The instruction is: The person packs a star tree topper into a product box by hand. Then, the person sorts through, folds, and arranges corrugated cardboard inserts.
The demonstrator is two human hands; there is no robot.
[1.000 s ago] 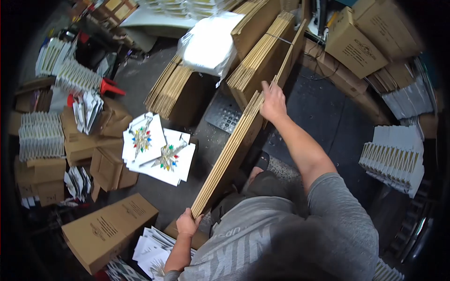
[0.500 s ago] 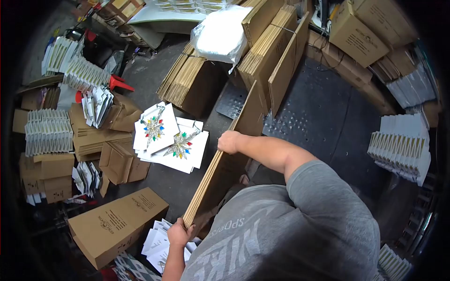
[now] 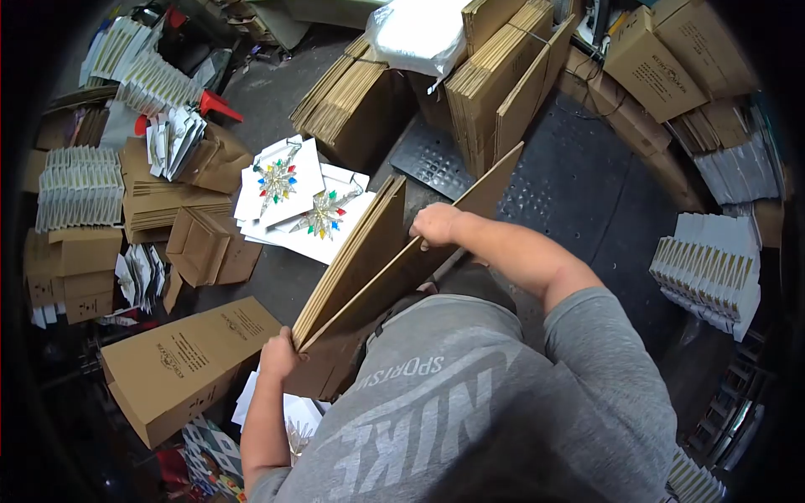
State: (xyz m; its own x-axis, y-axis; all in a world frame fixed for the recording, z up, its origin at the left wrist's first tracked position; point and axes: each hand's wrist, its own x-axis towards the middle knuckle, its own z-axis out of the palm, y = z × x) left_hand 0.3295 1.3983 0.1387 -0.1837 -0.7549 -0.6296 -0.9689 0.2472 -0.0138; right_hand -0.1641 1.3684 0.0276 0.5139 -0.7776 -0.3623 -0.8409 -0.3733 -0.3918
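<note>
Several flat cardboard sheets (image 3: pixel 356 243) stand on edge in front of my body, their near ends together. My left hand (image 3: pixel 281 352) is closed round that near end. One sheet (image 3: pixel 486 189) leans away from the others toward my body, leaving a V-shaped gap. The upper edge of this separated sheet is gripped by my right hand (image 3: pixel 434 226). Beyond the sheets lie white cards with star ornaments (image 3: pixel 323 214) bearing coloured tips, partly hidden by the cardboard.
Bundled flat cardboard (image 3: pixel 495 84) stands ahead, beside a white plastic-wrapped pack (image 3: pixel 417 33). A long closed carton (image 3: pixel 189 360) lies at the lower left. Open cartons (image 3: pixel 201 247) and stacked white cards (image 3: pixel 80 189) are at the left; more card stacks (image 3: pixel 708 268) are at the right.
The group of sheets has split, with one sheet now apart from the rest. My right hand has come back from the far end onto that sheet's edge. My left hand has moved leftward.
</note>
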